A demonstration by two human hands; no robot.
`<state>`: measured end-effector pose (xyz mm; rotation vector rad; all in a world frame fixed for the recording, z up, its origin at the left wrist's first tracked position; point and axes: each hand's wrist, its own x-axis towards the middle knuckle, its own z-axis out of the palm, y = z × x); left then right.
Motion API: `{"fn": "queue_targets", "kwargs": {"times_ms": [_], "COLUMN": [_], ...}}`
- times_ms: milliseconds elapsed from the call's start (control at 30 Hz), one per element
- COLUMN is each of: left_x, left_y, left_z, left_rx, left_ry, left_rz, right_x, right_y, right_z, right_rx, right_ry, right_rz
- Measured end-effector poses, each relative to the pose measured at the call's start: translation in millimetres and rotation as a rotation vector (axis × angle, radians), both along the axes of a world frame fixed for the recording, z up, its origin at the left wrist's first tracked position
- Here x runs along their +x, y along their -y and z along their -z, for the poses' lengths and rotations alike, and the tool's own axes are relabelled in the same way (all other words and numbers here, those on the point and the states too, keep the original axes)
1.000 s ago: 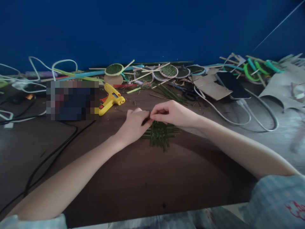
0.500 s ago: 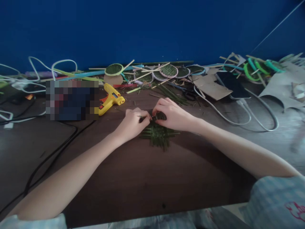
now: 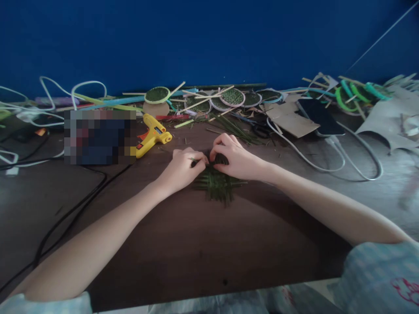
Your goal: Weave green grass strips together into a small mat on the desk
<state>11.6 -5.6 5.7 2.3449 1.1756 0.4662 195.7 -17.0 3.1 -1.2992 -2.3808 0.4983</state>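
A small mat of woven green leaf strips (image 3: 218,188) lies on the dark table in front of me, its loose ends sticking out to the sides and toward me. My left hand (image 3: 186,169) pinches at the mat's far left part, thumb and forefinger pressed together on leaf strips. Close beside it, my right hand (image 3: 234,156) curls over the far right part, thumb and fingertips closed on the strips. The two sets of fingertips almost meet, and they cover the far edge of the weave. Exactly which strip each hand grips is hard to see.
A yellow glue gun (image 3: 153,136) lies left of my hands. Round woven discs (image 3: 231,97), sticks and loose leaf strips (image 3: 240,130) line the back. Scissors (image 3: 262,130), cardboard (image 3: 291,117) and a phone (image 3: 319,117) with a white cable lie right; black cables (image 3: 75,205) run left.
Almost nothing differs. The fingers of my right hand have shifted slightly at the far edge of the weave; my left hand stays in place.
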Motion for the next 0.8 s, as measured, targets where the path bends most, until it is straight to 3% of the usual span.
{"fn": "queue_targets", "kwargs": {"times_ms": [800], "left_x": [-0.3], "left_y": [1.4], "left_z": [-2.2], "left_rx": [-0.016], "left_ry": [-0.01], "left_rz": [0.026], "right_x": [2.2], "right_y": [0.7], "right_z": [-2.4], "right_rx": [0.11], "right_ry": [-0.082], "right_rz": [-0.165]}}
